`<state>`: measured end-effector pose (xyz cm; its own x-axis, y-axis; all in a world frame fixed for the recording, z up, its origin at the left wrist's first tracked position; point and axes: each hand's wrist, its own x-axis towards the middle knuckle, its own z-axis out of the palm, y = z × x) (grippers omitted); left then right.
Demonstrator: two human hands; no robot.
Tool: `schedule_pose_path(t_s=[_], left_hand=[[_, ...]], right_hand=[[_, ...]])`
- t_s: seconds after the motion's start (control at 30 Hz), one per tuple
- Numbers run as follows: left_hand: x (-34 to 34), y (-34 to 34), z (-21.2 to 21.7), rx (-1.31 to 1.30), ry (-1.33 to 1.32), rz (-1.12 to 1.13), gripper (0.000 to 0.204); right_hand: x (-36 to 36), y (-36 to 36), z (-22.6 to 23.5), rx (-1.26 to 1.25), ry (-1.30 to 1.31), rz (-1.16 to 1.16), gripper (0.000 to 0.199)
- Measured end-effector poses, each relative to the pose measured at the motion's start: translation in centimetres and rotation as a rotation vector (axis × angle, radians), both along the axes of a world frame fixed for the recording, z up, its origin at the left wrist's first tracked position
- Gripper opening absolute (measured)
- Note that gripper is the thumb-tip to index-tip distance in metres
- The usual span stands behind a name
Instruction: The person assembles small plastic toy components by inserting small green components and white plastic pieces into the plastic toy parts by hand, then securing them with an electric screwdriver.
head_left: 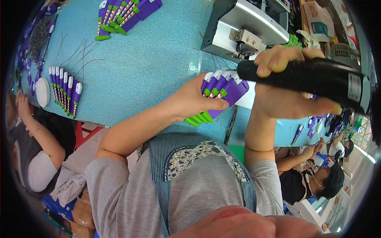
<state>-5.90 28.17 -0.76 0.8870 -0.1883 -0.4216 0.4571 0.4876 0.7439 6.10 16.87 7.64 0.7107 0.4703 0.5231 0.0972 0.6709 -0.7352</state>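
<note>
My left hand is closed round a fan of purple plastic pieces with white tips, red-and-white striped strips and green ends. They are held just above the table's near edge. In my right hand is a black electric screwdriver, lying sideways with fingers wrapped over its body. Its narrow end points left and sits at the white tips of the held pieces. Whether the bit touches a screw there is hidden.
On the blue table, similar pieces lie fanned at the far side and in a row at left, beside a white disc. A silver-grey machine stands beyond my hands. Thin wires are scattered. Co-workers sit on both sides.
</note>
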Motion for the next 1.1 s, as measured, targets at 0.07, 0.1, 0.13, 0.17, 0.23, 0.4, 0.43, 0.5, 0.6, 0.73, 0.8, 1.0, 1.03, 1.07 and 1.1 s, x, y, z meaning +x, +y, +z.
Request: schedule_pose_path(t_s=[0.07,0.1,0.13,0.17,0.23,0.4,0.43,0.5,0.6,0.73,0.8,1.0,1.03,1.07,1.1], left_hand=[[0.0,0.0,0.4,0.000,0.011,-0.014,0.057],[-0.1,0.0,0.7,-0.007,0.012,-0.017,0.057],[-0.1,0.0,0.8,-0.015,0.013,-0.021,0.057],[-0.2,-0.1,0.6,-0.016,0.013,-0.020,0.057],[-0.3,-0.2,0.1,-0.056,0.014,-0.001,0.056],[-0.4,-0.4,0.1,-0.043,0.013,0.002,0.055],[-0.5,-0.4,-0.1,-0.039,0.015,0.017,0.055],[-0.5,-0.5,-0.3,-0.022,0.010,0.017,0.055],[-0.5,-0.4,-0.3,0.021,0.004,-0.001,0.056],[-0.8,-0.3,0.4,0.127,-0.015,0.030,0.058],[-0.9,0.3,1.1,0.083,0.024,0.105,0.058],[-1.5,0.0,1.1,-0.029,-0.075,0.196,0.059],[-1.4,-0.3,1.0,0.036,-0.088,0.177,0.057],[-1.3,-0.8,0.3,0.077,-0.073,0.234,0.055],[-1.4,-0.5,0.6,0.082,-0.073,0.235,0.055]], right_hand=[[-1.2,0.2,-0.2,0.008,0.009,0.017,0.094],[-2.0,0.4,-0.7,-0.002,0.029,0.015,0.094],[-2.5,0.7,-1.2,-0.013,0.049,0.013,0.094],[-2.6,1.1,-2.1,-0.025,0.031,-0.011,0.095],[-3.1,1.3,-2.6,-0.018,0.060,-0.016,0.095],[-3.3,1.4,-3.0,0.008,0.098,-0.026,0.096],[-3.3,1.4,-3.1,0.008,0.098,-0.026,0.096],[-3.2,1.5,-3.3,-0.005,0.066,-0.023,0.096],[-3.1,1.2,-3.1,-0.002,0.043,-0.002,0.093],[-3.0,0.4,-0.9,-0.025,0.040,0.012,0.093],[-2.5,-1.2,2.1,-0.004,-0.099,-0.070,0.089],[-3.7,-1.7,-1.5,-0.051,-0.014,-0.207,0.093],[-4.4,-1.1,-1.9,-0.082,-0.003,-0.204,0.095],[-4.7,-0.8,-1.8,-0.082,-0.004,-0.206,0.096],[-4.0,-0.7,-1.2,-0.076,-0.066,-0.178,0.097]])
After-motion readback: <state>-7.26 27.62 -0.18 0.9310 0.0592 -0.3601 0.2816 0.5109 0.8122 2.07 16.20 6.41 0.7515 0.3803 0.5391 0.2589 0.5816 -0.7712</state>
